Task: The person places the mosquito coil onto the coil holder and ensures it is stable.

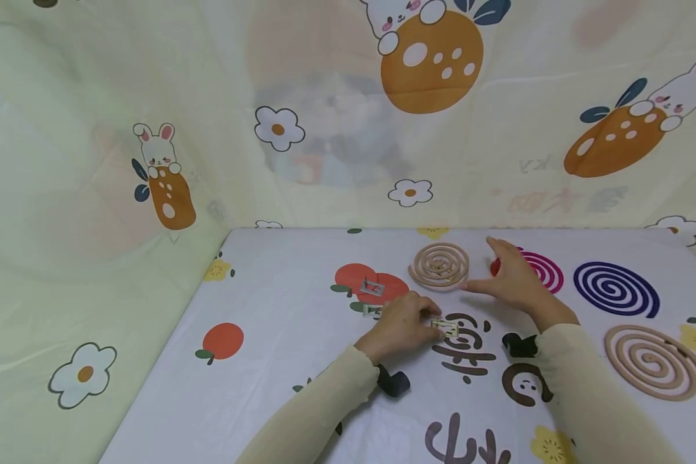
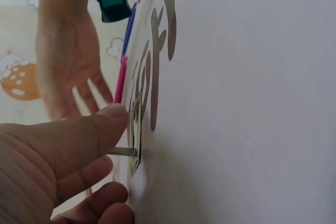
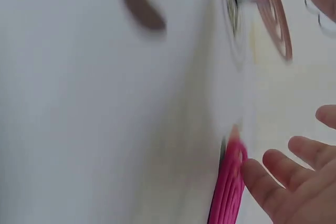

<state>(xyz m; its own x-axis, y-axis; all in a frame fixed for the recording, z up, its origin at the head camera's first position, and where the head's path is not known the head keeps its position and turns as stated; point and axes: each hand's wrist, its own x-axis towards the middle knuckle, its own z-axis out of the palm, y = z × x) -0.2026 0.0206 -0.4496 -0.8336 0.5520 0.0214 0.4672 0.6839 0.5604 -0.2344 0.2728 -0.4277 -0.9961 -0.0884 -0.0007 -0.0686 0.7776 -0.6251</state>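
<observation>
My left hand (image 1: 403,327) pinches a small metal coil stand (image 1: 445,327) between thumb and fingers, low over the printed lettering. In the left wrist view that stand (image 2: 136,135) is a flat frame with a prong pointing towards the fingers. My right hand (image 1: 513,283) is spread with nothing in it, between a tan mosquito coil (image 1: 439,265) and a pink mosquito coil (image 1: 548,270), which it partly covers. Two more metal stands lie beyond the left hand: one stand (image 1: 373,287) on the printed red fruit, another stand (image 1: 373,311) partly behind the hand.
To the right lie a dark blue mosquito coil (image 1: 616,289) and another tan coil (image 1: 658,362). The white printed cloth (image 1: 209,412) covers the table. A patterned curtain (image 1: 336,206) hangs along the back and left. Dark straps (image 1: 393,381) sit at both wrists.
</observation>
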